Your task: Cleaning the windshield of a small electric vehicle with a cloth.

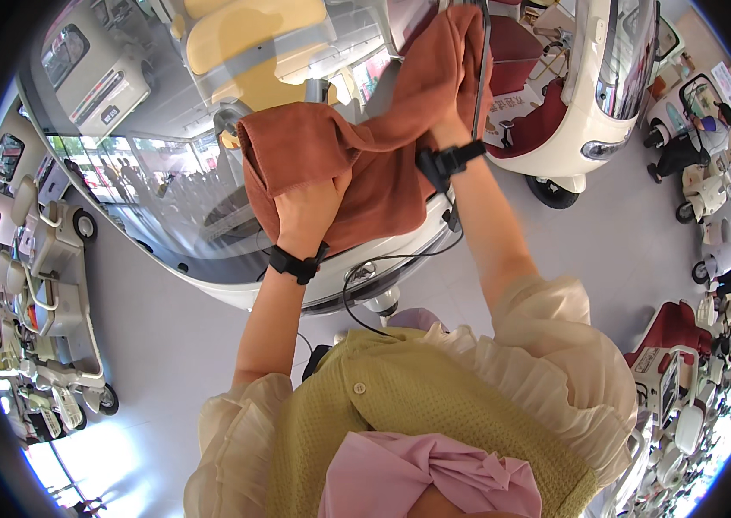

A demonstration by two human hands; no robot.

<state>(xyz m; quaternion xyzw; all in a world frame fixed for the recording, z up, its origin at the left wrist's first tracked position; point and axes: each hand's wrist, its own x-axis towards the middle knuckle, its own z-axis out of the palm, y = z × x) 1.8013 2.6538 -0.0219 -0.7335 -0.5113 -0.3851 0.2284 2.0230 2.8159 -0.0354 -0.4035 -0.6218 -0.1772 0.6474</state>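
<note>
A rust-brown cloth [383, 138] is draped over the curved windshield [167, 173] of a small cream vehicle. My left hand [307, 210] holds the cloth against the glass near its lower edge, the fingers tucked under a fold. Farther up and to the right, my right hand [447, 121] grips the other end of the cloth beside the dark window frame [480, 78]. Cloth covers most of the fingers on both hands. A black strap [298, 264] circles my left wrist, and another strap with a block [450, 162] is on my right.
A thin black cable [400, 256] loops across the vehicle's front close to my body. To the right stands another cream vehicle [590, 112] with a red interior. Several scooters line both sides, and a person [700, 142] is at the far right. Grey floor [154, 345] lies between.
</note>
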